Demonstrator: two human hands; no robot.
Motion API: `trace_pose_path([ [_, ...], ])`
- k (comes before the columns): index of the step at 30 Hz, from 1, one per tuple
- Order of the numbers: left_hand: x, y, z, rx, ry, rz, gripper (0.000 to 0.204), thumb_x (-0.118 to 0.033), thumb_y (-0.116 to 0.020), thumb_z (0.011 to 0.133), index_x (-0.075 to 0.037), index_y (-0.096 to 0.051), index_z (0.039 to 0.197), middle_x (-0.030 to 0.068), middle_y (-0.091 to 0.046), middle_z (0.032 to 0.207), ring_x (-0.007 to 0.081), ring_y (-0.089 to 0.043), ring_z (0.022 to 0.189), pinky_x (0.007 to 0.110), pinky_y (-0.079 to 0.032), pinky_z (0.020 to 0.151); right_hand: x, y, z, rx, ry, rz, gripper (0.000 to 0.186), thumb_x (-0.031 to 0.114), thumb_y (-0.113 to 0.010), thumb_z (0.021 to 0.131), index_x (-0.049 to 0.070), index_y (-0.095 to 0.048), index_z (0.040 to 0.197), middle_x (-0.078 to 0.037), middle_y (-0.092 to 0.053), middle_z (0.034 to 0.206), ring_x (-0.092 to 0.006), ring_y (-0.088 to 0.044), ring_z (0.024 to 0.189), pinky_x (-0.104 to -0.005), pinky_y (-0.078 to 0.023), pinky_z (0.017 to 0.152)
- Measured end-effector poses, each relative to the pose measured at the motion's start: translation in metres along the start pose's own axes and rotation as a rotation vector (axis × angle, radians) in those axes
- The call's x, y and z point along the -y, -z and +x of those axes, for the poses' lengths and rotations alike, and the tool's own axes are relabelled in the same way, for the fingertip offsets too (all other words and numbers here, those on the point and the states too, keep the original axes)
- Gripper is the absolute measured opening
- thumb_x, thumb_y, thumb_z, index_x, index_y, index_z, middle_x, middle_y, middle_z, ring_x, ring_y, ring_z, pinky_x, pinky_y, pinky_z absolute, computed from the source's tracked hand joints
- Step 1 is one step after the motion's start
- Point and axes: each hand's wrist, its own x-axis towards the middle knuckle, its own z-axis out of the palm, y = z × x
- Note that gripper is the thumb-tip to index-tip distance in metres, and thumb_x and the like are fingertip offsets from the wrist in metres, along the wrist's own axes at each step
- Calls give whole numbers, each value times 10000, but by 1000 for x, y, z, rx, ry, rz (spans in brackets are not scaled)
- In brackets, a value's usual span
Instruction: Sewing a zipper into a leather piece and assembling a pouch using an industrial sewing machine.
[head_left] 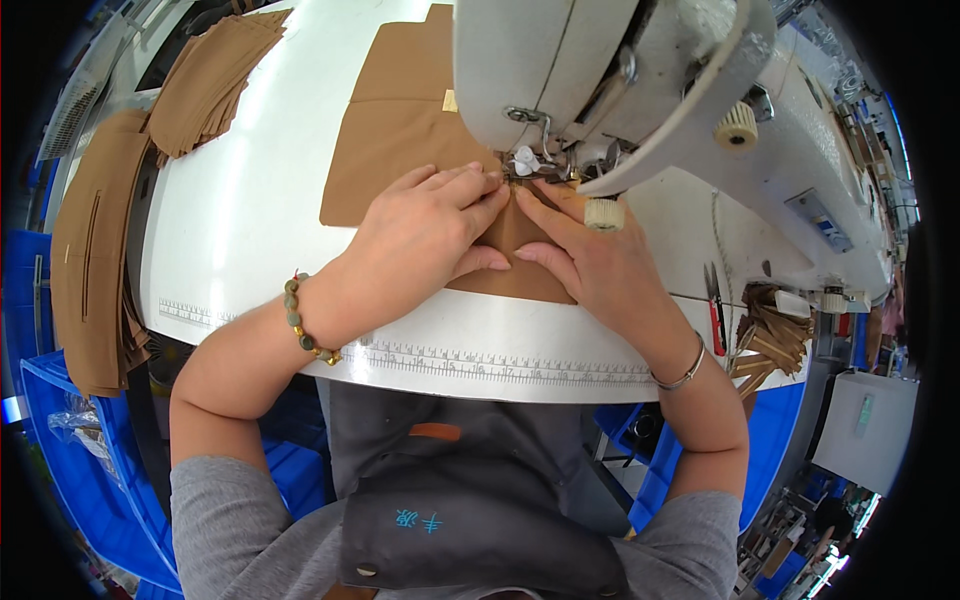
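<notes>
Apron writing: light-blue stitched characters on the dark apron (450, 500), plus an orange patch above them.
Table writing: printed ruler scale (480, 368) along the near edge of the white table (250, 220).
Cloth tag: small pale tag (450, 101), too small to read.
Machine plate: bluish plate (820, 218) on the sewing machine (535, 70); marking not legible.
Brown cloth: piece (385, 150) flat on the table, running under both hands to the presser foot (525, 162); part shows between the thumbs.
Left hand (430, 220): fingers close together, slightly bent, tips on the cloth just left of the foot; thumb apart, on the cloth.
Right hand (600, 245): fingers extended, tips by the foot, partly hidden by the machine; thumb well apart from index, on the cloth.
Grip: both hands press from above; can't tell if any fold is pinched.
Right side: red-handled snips (717, 320) on the table.
</notes>
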Motion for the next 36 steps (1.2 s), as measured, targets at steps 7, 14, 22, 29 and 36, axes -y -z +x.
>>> trace_pose_path([
  [7,-6,1,-6,13,31,14,600,-397,-777,821,-37,-712,1296,88,-693,1206,293,-675,1083,437,-515,1043,-7,-6,-3,-110,25,223,567,284,-859,841,144,-705,1368,-168,-702,1292,-380,-640,1123,-445,-514,983],
  [14,-9,2,-10,21,46,-4,624,-457,-765,825,-63,-714,1306,92,-698,1260,304,-652,1258,492,-496,1096,-11,-4,-4,-239,84,233,453,321,-795,882,115,-750,1282,-129,-649,923,-304,-615,901,-475,-495,954],
  [22,-10,3,-8,22,31,22,631,-465,-765,818,-65,-717,1304,82,-697,1255,284,-667,1205,484,-500,1089,3,-13,-8,-126,89,-92,511,398,-776,870,79,-722,1265,-124,-706,1318,-310,-643,1114,-555,-393,1154],
  [29,-5,0,-3,-6,24,38,624,-435,-784,803,-57,-726,1296,68,-702,1250,254,-683,1102,461,-512,1061,4,-13,-4,-154,76,-101,533,375,-779,862,79,-702,1299,-93,-716,1255,-304,-631,1149,-558,-387,1160],
  [36,-1,-3,0,-19,30,38,621,-436,-780,808,-49,-729,1291,66,-704,1258,258,-683,1092,451,-512,1051,3,-12,-1,-143,47,-62,498,356,-773,869,76,-699,1274,-89,-706,1195,-319,-618,1211,-565,-390,1159],
])
